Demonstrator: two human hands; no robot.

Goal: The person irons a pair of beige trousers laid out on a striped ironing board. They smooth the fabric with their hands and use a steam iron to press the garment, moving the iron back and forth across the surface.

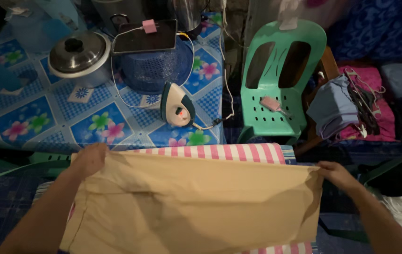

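Both hands grip tan cloth: left hand & right hand at its top corners, iron just beyond.

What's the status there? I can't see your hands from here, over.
Left hand and right hand each grip a top corner of the tan cloth. Cloth spread flat over striped board. Iron upright on table behind, clear.

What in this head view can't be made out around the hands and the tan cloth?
- Tan cloth: lower part cut off by the bottom edge.
- Pink-striped cover: mostly hidden under the cloth.
- Left hand, right hand: fingertips hidden by cloth folds, grip unclear.
- Iron: whether it is switched on, too small to tell.
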